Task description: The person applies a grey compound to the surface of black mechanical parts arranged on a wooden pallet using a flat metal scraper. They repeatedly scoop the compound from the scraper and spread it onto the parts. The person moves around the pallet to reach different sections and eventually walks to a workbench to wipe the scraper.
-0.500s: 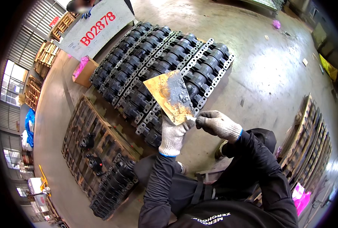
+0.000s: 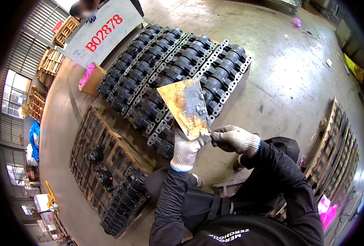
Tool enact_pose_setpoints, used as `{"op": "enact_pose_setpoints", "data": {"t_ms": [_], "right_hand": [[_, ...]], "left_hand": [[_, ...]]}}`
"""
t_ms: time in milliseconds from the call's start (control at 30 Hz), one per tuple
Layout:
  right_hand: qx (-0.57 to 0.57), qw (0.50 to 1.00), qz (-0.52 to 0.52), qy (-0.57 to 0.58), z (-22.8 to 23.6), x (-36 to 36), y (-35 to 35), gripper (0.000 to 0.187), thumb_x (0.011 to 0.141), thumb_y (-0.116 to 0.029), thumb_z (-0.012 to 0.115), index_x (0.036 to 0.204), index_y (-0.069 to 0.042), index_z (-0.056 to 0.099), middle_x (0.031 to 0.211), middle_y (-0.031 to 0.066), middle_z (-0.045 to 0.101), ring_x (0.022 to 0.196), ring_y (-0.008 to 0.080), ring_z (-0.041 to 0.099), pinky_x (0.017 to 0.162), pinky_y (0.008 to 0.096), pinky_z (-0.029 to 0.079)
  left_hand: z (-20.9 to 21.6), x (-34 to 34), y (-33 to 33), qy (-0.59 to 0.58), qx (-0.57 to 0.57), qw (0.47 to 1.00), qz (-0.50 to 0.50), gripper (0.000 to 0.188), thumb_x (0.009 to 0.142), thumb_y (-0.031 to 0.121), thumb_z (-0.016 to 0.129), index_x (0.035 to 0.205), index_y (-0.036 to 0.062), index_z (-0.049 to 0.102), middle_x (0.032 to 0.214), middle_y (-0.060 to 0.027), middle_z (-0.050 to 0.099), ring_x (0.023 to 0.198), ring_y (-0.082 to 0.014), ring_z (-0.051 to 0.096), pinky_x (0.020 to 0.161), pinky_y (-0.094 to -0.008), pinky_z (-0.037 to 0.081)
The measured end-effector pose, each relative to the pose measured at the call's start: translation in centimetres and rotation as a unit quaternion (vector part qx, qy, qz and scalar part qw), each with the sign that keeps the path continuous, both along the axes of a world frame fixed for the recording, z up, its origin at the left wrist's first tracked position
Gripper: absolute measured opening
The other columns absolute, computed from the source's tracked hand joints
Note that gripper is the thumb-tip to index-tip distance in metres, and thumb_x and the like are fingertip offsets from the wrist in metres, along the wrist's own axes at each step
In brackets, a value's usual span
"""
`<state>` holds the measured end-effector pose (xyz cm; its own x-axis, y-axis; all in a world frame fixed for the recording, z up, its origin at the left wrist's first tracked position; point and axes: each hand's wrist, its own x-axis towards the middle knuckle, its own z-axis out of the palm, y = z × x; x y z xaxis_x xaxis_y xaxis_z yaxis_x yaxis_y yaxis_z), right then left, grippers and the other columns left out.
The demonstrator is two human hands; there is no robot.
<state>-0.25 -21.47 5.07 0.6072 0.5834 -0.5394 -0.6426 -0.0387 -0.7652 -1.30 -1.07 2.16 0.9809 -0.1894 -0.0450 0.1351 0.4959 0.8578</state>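
Note:
My left hand (image 2: 187,151), in a pale knit work glove, grips a flat tan board (image 2: 178,96) by its near corner. Dark grey paste (image 2: 193,104) is smeared thickly over the board's right part. Close to that corner, my right hand (image 2: 235,138) has its gloved fingers pinched together, the fingertips dirty and dark. Whatever lies between them is too small to make out; a whitish bit shows between the two hands. Beyond and below the board are rows of black track-like metal assemblies (image 2: 178,67) with grey perforated link edges, partly covered by the board.
On the left, a wooden pallet (image 2: 81,153) bears two black round parts (image 2: 100,165) and another black row (image 2: 124,201). Another pallet (image 2: 331,151) lies to the right. At the far left stand a grey panel (image 2: 75,47), a carton (image 2: 92,82) and a person's gloved hand (image 2: 91,19).
The board has tilted slightly and shifted a little toward me and to the right. My right hand has dropped slightly, still pinched beside the board's near corner.

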Motion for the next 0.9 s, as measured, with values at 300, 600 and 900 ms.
{"op": "enact_pose_setpoints", "data": {"t_ms": [300,600,900], "right_hand": [[-0.029,0.998,-0.015,0.05,-0.9,-0.9,-1.5,0.027,0.102,-0.028,0.058,0.092,-0.004,0.065,0.063,-0.0071,0.043,0.053,0.0043,0.035,0.049,0.023,0.027],[-0.063,0.997,-0.051,0.002,-0.6,-1.1,-1.1,0.027,0.1,-0.028,0.061,0.088,-0.004,0.064,0.062,-0.0076,0.044,0.053,0.0034,0.034,0.049,0.0238,0.028],[-0.12,0.989,-0.067,-0.049,0.8,-1.0,-0.8,0.032,0.097,-0.034,0.064,0.09,-0.003,0.066,0.064,-0.0082,0.046,0.057,0.0038,0.037,0.053,0.0229,0.028]], "left_hand": [[-2.0,-0.5,-0.6,0.028,0.016,0.997,-0.072,0.086,0.08,-0.012,0.073,0.149,0.0055,0.025,0.128,-0.0123,0.057,0.108,-0.0214,0.061,0.088,-0.0317,0.056],[-0.8,-0.3,-1.3,-0.058,0.116,0.991,-0.026,0.105,0.074,-0.01,0.08,0.153,0.0058,0.014,0.136,-0.0122,0.052,0.121,-0.0218,0.056,0.099,-0.0361,0.053],[-0.8,-0.2,-2.2,0.005,0.037,0.999,-0.009,0.092,0.073,-0.006,0.084,0.148,0.0038,0.03,0.13,-0.0096,0.058,0.115,-0.0183,0.06,0.096,-0.0326,0.054]]}}
